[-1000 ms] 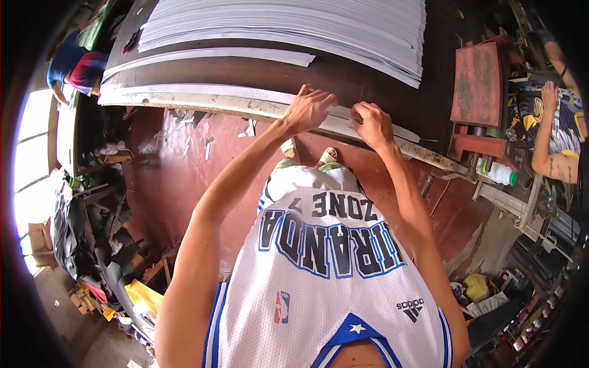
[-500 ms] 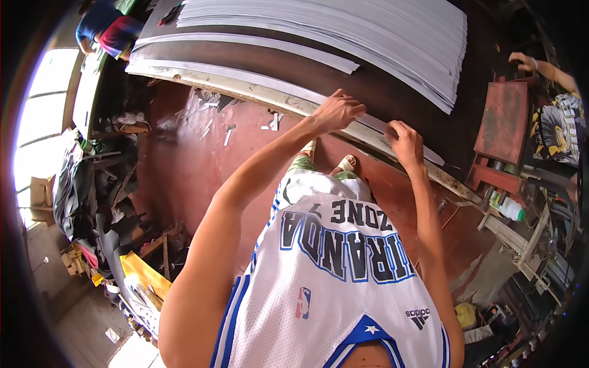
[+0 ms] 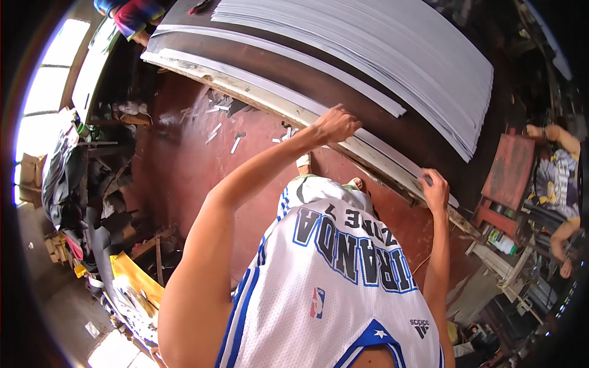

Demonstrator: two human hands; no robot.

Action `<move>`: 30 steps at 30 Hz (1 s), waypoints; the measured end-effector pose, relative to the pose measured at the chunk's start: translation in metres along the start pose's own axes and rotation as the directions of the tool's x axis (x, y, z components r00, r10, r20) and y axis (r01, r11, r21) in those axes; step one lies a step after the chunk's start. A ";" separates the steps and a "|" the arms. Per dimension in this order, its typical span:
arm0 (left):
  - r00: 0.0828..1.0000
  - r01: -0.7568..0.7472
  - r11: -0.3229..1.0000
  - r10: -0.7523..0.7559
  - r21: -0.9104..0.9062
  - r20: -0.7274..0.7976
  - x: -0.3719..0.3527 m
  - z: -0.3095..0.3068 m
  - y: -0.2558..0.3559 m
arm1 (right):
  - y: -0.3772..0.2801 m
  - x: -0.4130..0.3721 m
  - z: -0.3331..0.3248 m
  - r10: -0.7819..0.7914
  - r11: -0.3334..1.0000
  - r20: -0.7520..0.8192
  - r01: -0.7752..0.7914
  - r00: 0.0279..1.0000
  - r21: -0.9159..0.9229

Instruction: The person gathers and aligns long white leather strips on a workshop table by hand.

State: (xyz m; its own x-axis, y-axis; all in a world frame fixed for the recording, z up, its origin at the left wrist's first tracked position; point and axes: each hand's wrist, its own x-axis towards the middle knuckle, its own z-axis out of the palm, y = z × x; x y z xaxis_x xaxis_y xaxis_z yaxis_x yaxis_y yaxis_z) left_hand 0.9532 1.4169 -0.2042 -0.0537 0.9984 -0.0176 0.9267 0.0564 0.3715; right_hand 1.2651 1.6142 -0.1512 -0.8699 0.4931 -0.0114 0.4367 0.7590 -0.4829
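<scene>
Along the near edge of the dark table (image 3: 429,126) lies a long thin white strip (image 3: 264,89). My left hand (image 3: 338,124) rests over the middle of this strip, fingers bent; whether it grips the strip is hidden. Farther right, my right hand (image 3: 435,187) touches the same strip near its right end, with thumb and fingers curled at its edge. Another white strip (image 3: 325,67) lies loose beyond it. A large stack of long white strips (image 3: 392,55) covers the far part of the table.
A person in colourful shorts (image 3: 136,17) is at the upper left. Another person (image 3: 555,175) is at the right, by a red metal stand (image 3: 506,165). Paper scraps (image 3: 237,142) lie on the red floor (image 3: 184,165). A white bottle (image 3: 504,243) stands at the right.
My right hand has slid rightward along the strip, away from my left hand, which stays about where it was. The view has shifted, and the person at the right has moved.
</scene>
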 end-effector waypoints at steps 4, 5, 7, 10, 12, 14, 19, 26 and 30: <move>0.997 -0.030 0.999 0.031 0.017 -0.075 0.008 0.005 -0.005 | -0.014 0.005 -0.001 0.057 0.998 0.019 -0.056 0.998 -0.020; 0.999 -0.031 0.999 0.031 0.041 -0.010 0.011 0.003 -0.004 | -0.015 0.006 -0.001 0.076 0.997 0.022 -0.075 0.997 -0.022; 0.998 -0.059 0.998 0.058 0.039 0.019 0.015 0.001 0.006 | -0.012 0.001 -0.009 0.084 0.996 0.019 -0.084 0.996 -0.026; 0.994 -0.087 0.993 0.092 0.084 -0.057 0.013 0.013 0.001 | -0.014 0.002 -0.009 0.134 0.990 0.028 -0.133 0.991 -0.035; 0.978 -0.126 0.991 0.131 0.041 -0.165 0.004 0.011 -0.007 | -0.013 0.001 -0.009 0.087 0.993 0.022 -0.085 0.996 -0.077; 0.974 -0.152 0.987 0.157 0.046 -0.161 0.006 0.008 -0.005 | -0.015 0.000 -0.009 0.126 0.988 0.026 -0.123 0.992 -0.095; 0.978 -0.130 0.990 0.138 0.060 -0.156 0.003 0.009 -0.002 | -0.015 -0.002 -0.006 0.179 0.981 0.014 -0.178 0.984 -0.073; 0.983 -0.111 0.991 0.121 0.077 -0.142 0.005 0.016 -0.007 | -0.004 -0.008 0.004 0.160 0.987 -0.025 -0.161 0.987 -0.015; 0.978 -0.133 0.991 0.135 0.026 -0.157 0.003 0.011 -0.011 | 0.000 -0.012 0.006 0.136 0.991 -0.043 -0.136 0.990 0.021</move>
State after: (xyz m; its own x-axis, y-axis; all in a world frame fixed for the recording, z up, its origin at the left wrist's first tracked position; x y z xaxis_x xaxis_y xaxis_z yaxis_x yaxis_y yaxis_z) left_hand 0.9473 1.4197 -0.2184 0.0146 0.9838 0.1787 0.9349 -0.0769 0.3464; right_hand 1.2737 1.6059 -0.1564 -0.7915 0.6099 -0.0393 0.5456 0.6761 -0.4952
